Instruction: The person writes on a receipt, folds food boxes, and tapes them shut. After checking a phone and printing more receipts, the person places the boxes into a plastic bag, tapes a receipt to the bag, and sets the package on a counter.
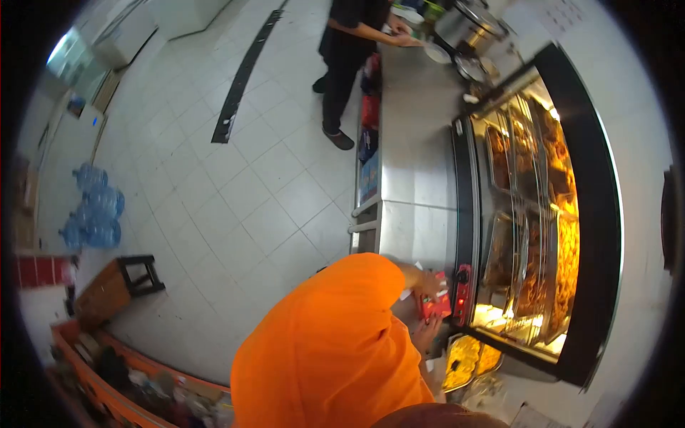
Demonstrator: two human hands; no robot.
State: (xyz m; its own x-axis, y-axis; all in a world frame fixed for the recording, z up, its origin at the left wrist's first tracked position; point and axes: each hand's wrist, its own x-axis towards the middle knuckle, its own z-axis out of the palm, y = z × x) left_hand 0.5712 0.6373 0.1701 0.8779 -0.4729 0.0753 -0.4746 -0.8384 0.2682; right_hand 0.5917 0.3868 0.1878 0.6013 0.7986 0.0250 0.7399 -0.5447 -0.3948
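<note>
Leaning over the steel counter (419, 164), a person in an orange shirt (321, 335) has both hands on a red carton (434, 307). From the head view, I see that carton on the near stretch of steel, just beside the red control panel (464, 274) of a lit food warmer (596, 185). The left hand (429, 283) lies over the carton's far part, fingers across its top; the right hand (426, 332) touches its near edge. At this size I cannot tell whether either grip is clamped on the carton or simply resting against it.

Trays of browned food (529, 153) glow behind the warmer's glass, and just past its near end sits a tray of yellow food (464, 361). Up at the far end, a co-worker in dark clothes (349, 60) stands with both hands out over the counter, near a white dish (437, 53) and a big metal pot (469, 26). Across the tiled floor (235, 192), clear blue water bottles (98, 207) cluster near the wall.
</note>
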